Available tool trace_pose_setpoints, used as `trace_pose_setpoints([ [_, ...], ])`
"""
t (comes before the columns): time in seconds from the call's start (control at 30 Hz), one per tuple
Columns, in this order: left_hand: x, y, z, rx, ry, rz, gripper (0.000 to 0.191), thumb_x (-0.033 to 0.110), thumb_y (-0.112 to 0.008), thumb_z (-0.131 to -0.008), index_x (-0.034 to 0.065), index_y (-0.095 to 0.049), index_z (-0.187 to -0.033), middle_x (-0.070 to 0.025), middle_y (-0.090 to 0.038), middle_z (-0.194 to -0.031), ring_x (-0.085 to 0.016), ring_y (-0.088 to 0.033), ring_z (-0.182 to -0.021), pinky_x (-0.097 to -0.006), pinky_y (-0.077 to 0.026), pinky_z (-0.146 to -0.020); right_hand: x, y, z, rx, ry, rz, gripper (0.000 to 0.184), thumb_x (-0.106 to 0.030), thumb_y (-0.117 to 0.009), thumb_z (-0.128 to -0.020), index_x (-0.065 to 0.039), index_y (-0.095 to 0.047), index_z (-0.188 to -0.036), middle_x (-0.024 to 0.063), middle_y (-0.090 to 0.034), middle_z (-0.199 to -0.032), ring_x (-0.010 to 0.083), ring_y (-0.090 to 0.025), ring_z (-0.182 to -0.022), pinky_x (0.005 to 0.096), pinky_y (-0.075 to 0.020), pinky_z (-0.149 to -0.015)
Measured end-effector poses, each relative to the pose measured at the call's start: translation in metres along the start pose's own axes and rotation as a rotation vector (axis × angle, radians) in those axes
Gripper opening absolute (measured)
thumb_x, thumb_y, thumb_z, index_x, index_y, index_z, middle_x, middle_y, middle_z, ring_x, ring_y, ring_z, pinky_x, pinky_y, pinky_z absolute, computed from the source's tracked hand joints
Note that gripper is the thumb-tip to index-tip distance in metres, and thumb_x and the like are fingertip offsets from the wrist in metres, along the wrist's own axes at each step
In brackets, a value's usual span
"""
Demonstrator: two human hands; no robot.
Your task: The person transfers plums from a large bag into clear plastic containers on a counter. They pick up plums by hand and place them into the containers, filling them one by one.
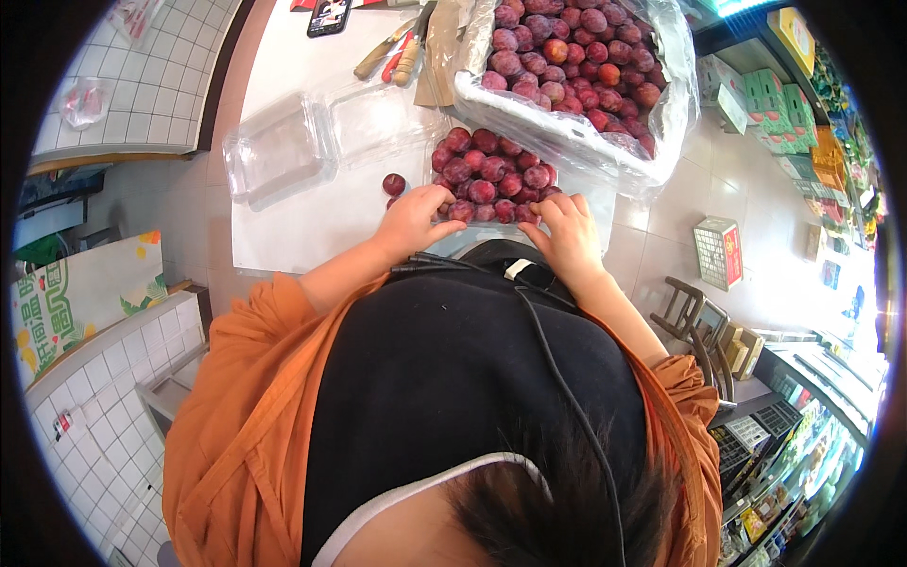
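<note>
A clear plastic box full of red-purple plums (482, 191) lies on the white table right before me. My left hand (419, 221) rests at its near left corner, fingertips on the edge and the plums there. At the near right corner, the fingers and thumb of my right hand (563, 234) touch the rim or a plum; which of them is not clear. One loose plum (394, 184) sits left of the box, with part of another below it by my left hand. Beyond the box stands a white crate (567, 131) lined with clear film, holding many more plums.
Empty clear clamshell boxes (280, 149) lie on the left of the white table (305, 237). Wooden-handled tools (405, 64) and a phone (329, 15) are at the far side. A wooden chair (691, 312) and a basket (718, 251) stand on the floor to the right.
</note>
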State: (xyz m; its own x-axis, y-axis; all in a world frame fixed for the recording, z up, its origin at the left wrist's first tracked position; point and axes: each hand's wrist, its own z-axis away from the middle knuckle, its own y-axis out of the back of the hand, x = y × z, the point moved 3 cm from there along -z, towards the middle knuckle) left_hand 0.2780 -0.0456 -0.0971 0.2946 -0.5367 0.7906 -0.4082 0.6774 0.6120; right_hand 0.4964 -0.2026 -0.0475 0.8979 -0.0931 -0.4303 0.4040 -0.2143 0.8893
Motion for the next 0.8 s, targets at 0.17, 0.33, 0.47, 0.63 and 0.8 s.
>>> trace_pose_setpoints([
  [0.17, -0.001, -0.001, 0.002, 0.02, -0.01, 0.01, 0.044, 0.031, -0.086, -0.081, 0.0037, -0.062, -0.105, -0.0112, -0.065, -0.091, -0.028, -0.064, -0.081, -0.0383, -0.053, -0.071, -0.007, -0.008, -0.006, -0.13, -0.212, 0.08, 0.037, -0.037, -0.079, -0.086, -0.007, -0.06, -0.094, 0.0144, -0.067, -0.095, 0.0372, -0.066, -0.09, 0.0473, -0.0534, -0.076],
  [0.33, -0.001, -0.001, 0.003, 0.049, -0.057, 0.004, 0.046, 0.029, -0.087, -0.079, 0.0021, -0.063, -0.108, -0.0087, -0.062, -0.088, -0.023, -0.059, -0.071, -0.036, -0.05, -0.066, -0.001, -0.017, -0.009, -0.207, -0.341, -0.067, 0.043, -0.041, -0.078, -0.087, -0.004, -0.058, -0.095, 0.0191, -0.068, -0.088, 0.0415, -0.068, -0.086, 0.0502, -0.0535, -0.074],
  [0.47, -0.002, -0.001, 0.004, 0.06, -0.064, 0.014, 0.046, 0.028, -0.086, -0.08, 0.0016, -0.063, -0.11, -0.0093, -0.062, -0.09, -0.023, -0.059, -0.072, -0.0363, -0.05, -0.068, -0.001, -0.02, -0.01, -0.154, -0.31, -0.032, 0.046, -0.043, -0.08, -0.086, -0.003, -0.06, -0.095, 0.0149, -0.067, -0.078, 0.0369, -0.067, -0.074, 0.047, -0.0519, -0.065],
  [0.63, -0.002, 0.002, 0.008, 0.032, 0.001, 0.062, 0.047, 0.029, -0.084, -0.082, 0.0019, -0.062, -0.114, -0.013, -0.065, -0.103, -0.029, -0.064, -0.089, -0.0382, -0.054, -0.076, -0.012, 0.012, -0.018, -0.165, -0.348, -0.084, 0.043, -0.046, -0.075, -0.09, -0.006, -0.063, -0.1, 0.0172, -0.069, -0.084, 0.0388, -0.068, -0.078, 0.0485, -0.0534, -0.068],
  [0.8, 0.003, 0.008, 0.012, 0.035, -0.003, 0.099, 0.045, 0.023, -0.083, -0.084, 0.0015, -0.062, -0.118, -0.0117, -0.064, -0.101, -0.024, -0.062, -0.08, -0.0354, -0.053, -0.074, 0.016, 0.098, -0.08, 0.333, -0.122, -0.123, 0.021, -0.024, -0.068, -0.096, -0.006, -0.068, -0.106, 0.0168, -0.07, -0.09, 0.0364, -0.069, -0.086, 0.0446, -0.0537, -0.075],
])
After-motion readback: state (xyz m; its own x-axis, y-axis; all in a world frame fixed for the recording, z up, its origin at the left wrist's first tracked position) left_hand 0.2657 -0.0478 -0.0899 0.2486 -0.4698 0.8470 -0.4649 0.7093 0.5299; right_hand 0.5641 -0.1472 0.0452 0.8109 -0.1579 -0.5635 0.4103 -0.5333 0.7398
